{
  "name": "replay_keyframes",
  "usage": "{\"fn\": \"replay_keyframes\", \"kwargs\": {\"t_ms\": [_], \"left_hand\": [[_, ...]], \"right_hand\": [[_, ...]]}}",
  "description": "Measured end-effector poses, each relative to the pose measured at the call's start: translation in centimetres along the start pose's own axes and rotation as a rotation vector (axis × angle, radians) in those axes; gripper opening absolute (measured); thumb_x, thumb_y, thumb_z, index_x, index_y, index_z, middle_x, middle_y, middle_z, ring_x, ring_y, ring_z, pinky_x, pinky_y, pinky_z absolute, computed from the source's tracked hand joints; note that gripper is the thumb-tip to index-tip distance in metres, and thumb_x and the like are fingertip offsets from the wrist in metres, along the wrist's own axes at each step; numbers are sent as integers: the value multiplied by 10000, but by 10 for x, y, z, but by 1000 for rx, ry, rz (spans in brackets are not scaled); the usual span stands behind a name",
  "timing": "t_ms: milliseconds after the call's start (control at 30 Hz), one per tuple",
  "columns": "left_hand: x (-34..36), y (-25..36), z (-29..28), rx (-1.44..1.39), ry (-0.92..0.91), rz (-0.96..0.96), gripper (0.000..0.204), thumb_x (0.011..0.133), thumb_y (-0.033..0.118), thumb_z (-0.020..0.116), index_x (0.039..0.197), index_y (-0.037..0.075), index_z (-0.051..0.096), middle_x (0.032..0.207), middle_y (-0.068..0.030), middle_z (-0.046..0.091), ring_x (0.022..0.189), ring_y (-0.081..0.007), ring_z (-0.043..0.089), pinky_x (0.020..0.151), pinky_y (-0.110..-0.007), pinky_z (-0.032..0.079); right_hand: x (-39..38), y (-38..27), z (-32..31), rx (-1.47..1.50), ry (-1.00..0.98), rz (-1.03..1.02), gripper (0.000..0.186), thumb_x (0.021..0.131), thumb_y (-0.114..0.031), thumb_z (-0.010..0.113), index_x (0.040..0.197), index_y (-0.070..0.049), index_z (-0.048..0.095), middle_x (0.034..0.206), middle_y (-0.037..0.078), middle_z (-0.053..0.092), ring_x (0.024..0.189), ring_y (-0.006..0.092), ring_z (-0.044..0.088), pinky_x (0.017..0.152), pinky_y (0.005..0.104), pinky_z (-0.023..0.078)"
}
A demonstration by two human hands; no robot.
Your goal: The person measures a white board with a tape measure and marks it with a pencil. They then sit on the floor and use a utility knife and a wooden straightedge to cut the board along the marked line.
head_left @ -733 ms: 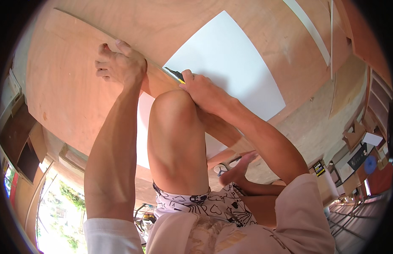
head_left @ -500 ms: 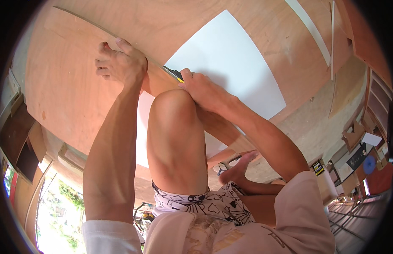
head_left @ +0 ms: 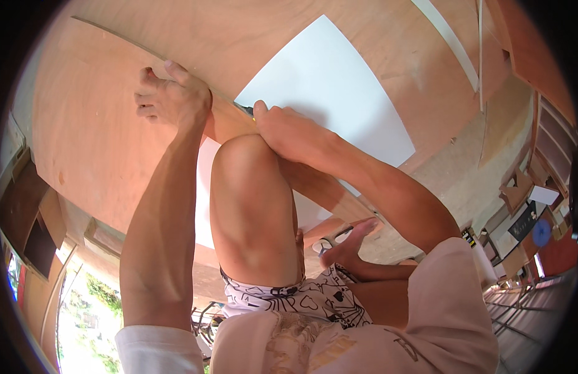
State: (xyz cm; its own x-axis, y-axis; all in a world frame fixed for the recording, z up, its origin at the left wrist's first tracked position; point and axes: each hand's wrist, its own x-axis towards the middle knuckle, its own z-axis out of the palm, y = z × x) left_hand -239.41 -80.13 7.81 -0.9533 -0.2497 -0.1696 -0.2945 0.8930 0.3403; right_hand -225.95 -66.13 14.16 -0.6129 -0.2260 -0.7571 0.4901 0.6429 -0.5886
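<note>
My left hand [head_left: 172,93] lies with its fingers spread on a tan plywood board [head_left: 90,112], thumb near the board's long straight edge. My right hand [head_left: 286,124] is closed around a utility knife [head_left: 247,110], whose dark front end shows just past the thumb; its blade tip cannot be made out. The knife is at the board's edge, where a white sheet [head_left: 345,93] shows beside it. More white surface [head_left: 204,190] appears on the other side of my raised knee [head_left: 245,162], which hides part of the board's edge between my forearms.
A narrow white strip [head_left: 448,40] lies at the far right on the large wooden surface [head_left: 420,75]. Wooden shelving [head_left: 550,134] stands at the right edge. A sandal [head_left: 323,247] is by my foot [head_left: 351,246]. At left are dark wooden boxes [head_left: 21,218].
My right hand has shifted slightly up and left with the knife, and less of the knife shows now. The left hand stays on the board; the whole view has shifted a little.
</note>
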Motion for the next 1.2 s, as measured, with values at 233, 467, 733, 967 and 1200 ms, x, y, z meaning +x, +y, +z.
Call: {"fn": "replay_keyframes", "kwargs": {"t_ms": [233, 467, 733, 967, 1200], "left_hand": [[-4, 6, -7, 11, -40, -27, 675, 1048, 523, 404, 1512, 48, 285, 1509, -288, 276, 1305, -411, 286, 1110, -552, 260], [-3, 5, -8, -8, -49, -17, 672, 1047, 518, 402, 1510, 45, 283, 1474, -284, 298, 1294, -413, 288, 1107, -548, 258], [2, 0, -2, 70, 2, -12, 688, 1044, 554, 389, 1509, 52, 319, 1478, -269, 362, 1278, -403, 350, 1086, -516, 313], [2, 0, -2, 41, -3, -19, 690, 1017, 549, 392, 1498, 57, 334, 1483, -270, 357, 1267, -406, 348, 1083, -522, 313], [1, -5, 1, 44, 15, 8, 678, 1022, 535, 402, 1498, 58, 325, 1459, -283, 354, 1254, -408, 343, 1077, -526, 303]], "right_hand": [[-4, -7, 1, 40, 31, 27, 168, 1019, -10, 429, 1142, 94, 478, 1040, 351, 686, 973, 494, 711, 773, 559, 597], [-3, -14, 2, 41, 32, 65, 181, 1029, -31, 417, 1145, 92, 481, 1067, 358, 688, 974, 500, 711, 786, 561, 595], [-10, -8, 6, 47, -17, 107, 200, 1040, -46, 432, 1173, 92, 486, 1047, 345, 704, 1037, 493, 710, 825, 547, 605], [-12, -5, 8, 78, -26, 137, 229, 1033, -60, 479, 1209, 86, 469, 1090, 336, 702, 1067, 485, 704, 849, 544, 602], [-22, 6, 23, 89, 33, 74, 218, 1033, -68, 481, 1194, 77, 458, 1043, 340, 706, 1021, 496, 708, 815, 555, 595]]}}
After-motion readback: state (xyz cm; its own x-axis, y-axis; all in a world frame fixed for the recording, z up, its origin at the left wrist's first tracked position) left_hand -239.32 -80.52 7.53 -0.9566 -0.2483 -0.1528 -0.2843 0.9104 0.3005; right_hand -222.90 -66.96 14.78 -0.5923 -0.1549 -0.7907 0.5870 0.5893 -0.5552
